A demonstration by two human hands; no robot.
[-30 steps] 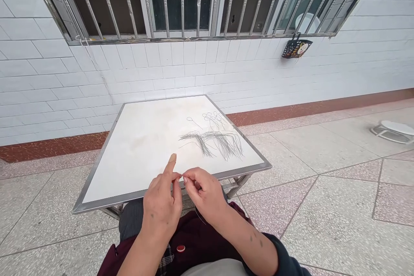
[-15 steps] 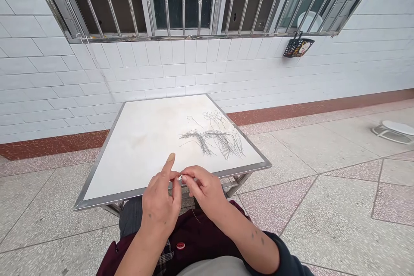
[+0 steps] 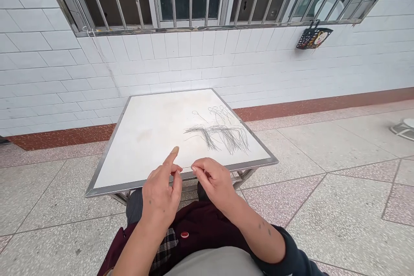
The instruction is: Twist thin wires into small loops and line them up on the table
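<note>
Above the near edge of a white table (image 3: 155, 138), my left hand (image 3: 163, 192) pinches one end of a thin thread or wire (image 3: 186, 167) between thumb and a finger, with the index finger pointing up. My right hand (image 3: 215, 181) pinches the same strand a short way to the right. A small gap separates the two hands, and the strand crosses it. Many thin dark strands (image 3: 226, 136) lie in loose bunches on the right half of the tabletop. Several looped strands (image 3: 218, 111) are just behind them, and a single looped one (image 3: 195, 113) lies to their left.
The table's grey metal rim (image 3: 113, 187) is close in front of my lap. Behind it stand a white tiled wall (image 3: 145, 64) and a barred window. A patterned bag (image 3: 313, 38) hangs from the bars. A round white stool (image 3: 408, 123) is at the far right.
My right hand has moved right, away from my left hand, opening a gap with the strand across it. The view has shifted slightly.
</note>
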